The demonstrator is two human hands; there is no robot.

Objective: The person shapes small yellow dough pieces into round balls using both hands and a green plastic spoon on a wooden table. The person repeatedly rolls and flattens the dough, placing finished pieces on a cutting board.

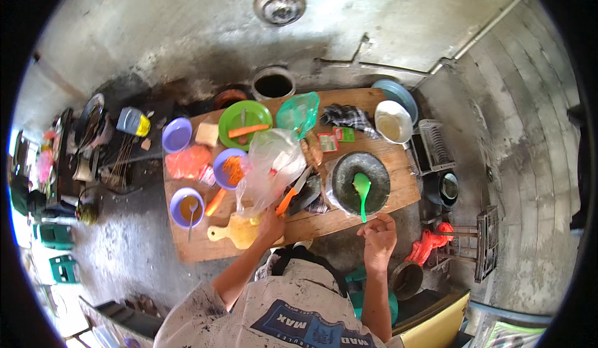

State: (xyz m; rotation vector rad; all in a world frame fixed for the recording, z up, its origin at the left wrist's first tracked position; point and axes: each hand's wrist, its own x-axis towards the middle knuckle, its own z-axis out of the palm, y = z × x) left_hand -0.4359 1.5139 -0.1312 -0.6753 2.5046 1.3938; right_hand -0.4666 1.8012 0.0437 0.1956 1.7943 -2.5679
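My left hand (pixel 272 226) is at the right end of a wooden cutting board (pixel 229 231), by the lower edge of a clear plastic bag (pixel 273 156). Its fingertips are hard to make out, so any grip is unclear. Just beside it lies a knife with an orange handle (pixel 286 202), its blade pointing away from me across a dark stone piece (pixel 306 194). My right hand (pixel 379 240) hovers at the table's front edge, fingers loosely bent and apart, with nothing visible in it. Close to its fingertips is the handle of a green spoon (pixel 363 191), resting in a stone mortar (pixel 345 168).
On the wooden table (pixel 397 182) are a purple bowl of orange shreds (pixel 229 168), a bowl of liquid with a spoon (pixel 187 208), and a green plate (pixel 229 114) with a carrot (pixel 250 130). A white pot (pixel 393 121) and checked cloth (pixel 348 117) are farther right.
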